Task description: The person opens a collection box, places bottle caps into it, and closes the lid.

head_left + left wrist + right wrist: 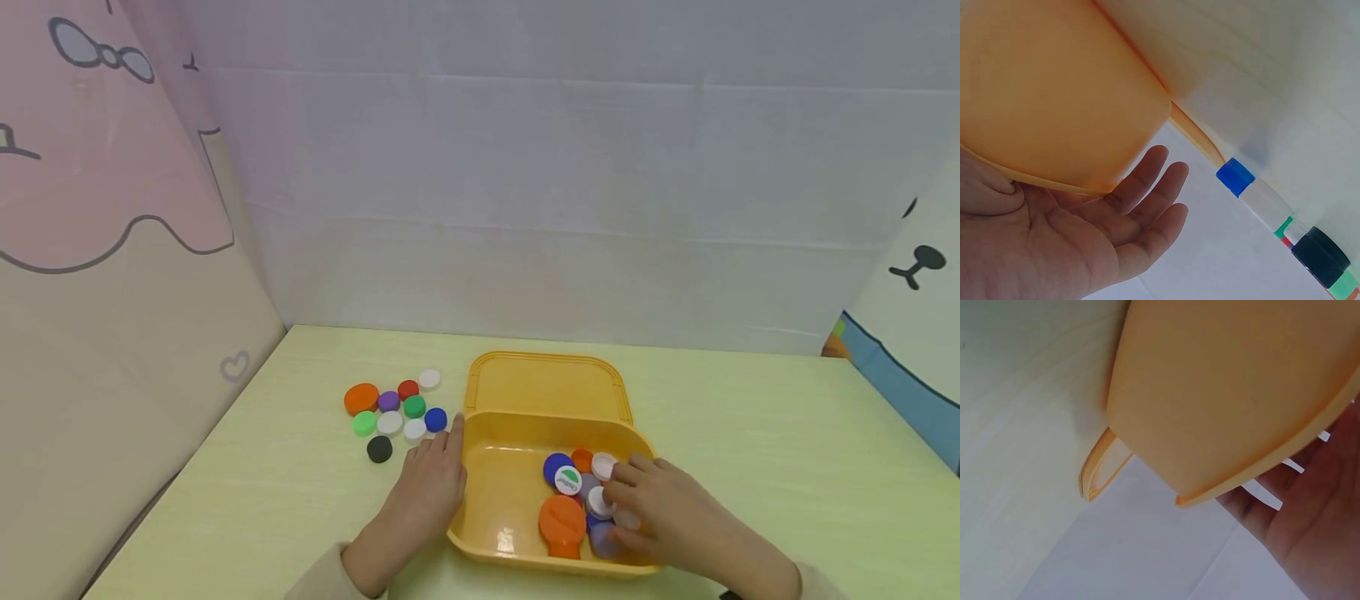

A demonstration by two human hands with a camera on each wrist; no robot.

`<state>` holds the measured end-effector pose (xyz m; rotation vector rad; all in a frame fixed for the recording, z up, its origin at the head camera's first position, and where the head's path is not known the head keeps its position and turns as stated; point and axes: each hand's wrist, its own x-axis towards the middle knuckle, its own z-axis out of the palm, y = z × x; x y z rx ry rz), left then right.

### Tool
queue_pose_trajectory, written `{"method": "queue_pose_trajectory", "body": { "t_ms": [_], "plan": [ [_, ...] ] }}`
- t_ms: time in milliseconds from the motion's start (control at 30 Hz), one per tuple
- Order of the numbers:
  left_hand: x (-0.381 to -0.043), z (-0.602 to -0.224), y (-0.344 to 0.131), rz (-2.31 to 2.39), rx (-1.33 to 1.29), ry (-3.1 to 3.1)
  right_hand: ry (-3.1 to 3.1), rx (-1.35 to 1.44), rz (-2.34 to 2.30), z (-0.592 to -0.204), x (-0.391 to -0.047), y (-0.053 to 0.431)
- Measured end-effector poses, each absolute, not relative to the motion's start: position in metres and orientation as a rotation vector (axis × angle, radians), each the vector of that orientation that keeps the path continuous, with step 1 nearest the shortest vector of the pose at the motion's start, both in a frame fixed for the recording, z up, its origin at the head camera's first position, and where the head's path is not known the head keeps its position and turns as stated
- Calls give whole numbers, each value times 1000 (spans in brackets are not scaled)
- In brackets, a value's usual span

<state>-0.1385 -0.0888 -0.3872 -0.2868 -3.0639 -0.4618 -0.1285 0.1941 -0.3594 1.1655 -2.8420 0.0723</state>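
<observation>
At the left end of the yellow box [498, 492], the left hand [432, 479] is resting on the rim, its outer fingers lying loosely extended rather than clenched. Over the right end, the right hand [663, 510] is bending its fingers down among the bottle caps [603, 466], the fingertips sitting right beside a small white cap [598, 502]; whether they are pinching anything, I cannot tell. Inside the box, the caps are crowding the right half: a large orange cap [562, 521] is lying near the front wall, and a blue cap [553, 466] is showing behind a green-marked white cap [567, 480]. Just behind the box, a yellow lid [547, 383] is lying on the pale worktop [750, 442]. Near the left hand, more caps are forming a loose cluster, including a purple cap [388, 401], a red cap [408, 389] and a black cap [379, 449]. Beyond the worktop, a pale cloth [525, 167] is hanging
</observation>
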Motion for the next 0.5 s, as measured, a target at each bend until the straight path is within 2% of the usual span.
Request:
{"method": "queue_pose_trajectory", "body": {
  "t_ms": [500],
  "plan": [
    [-138, -387, -89, -429, -298, -3048, -2659, 637, 161, -367, -134, 197]
  ]
}}
